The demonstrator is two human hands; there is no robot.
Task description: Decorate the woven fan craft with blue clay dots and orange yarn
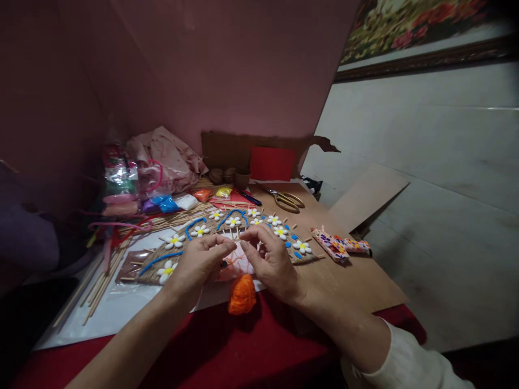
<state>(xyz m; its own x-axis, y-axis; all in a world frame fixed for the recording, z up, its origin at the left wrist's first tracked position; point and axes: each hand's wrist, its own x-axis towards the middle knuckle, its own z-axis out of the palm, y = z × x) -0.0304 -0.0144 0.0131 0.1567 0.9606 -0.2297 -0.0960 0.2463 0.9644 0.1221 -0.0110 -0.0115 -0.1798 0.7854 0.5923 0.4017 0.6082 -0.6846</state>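
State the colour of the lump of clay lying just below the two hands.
Orange clay lump, clearest in the head view.

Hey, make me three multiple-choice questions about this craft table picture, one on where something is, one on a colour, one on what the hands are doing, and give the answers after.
1. Where do the scissors lie?
A. Beyond the flower panel, near the red card
B. On the orange lump
C. In the left hand

2. What colour are the petals of the flowers on the woven panel?
A. Red
B. White
C. Green

3. How are the left hand and right hand placed?
A. Flat and far apart
B. Both gripping the scissors
C. Close together, fingertips pinched over the panel

Answers: 1 A, they rest on the brown board by the red card. 2 B, white petals, yellow centres. 3 C, fingertips nearly meet above the orange lump.
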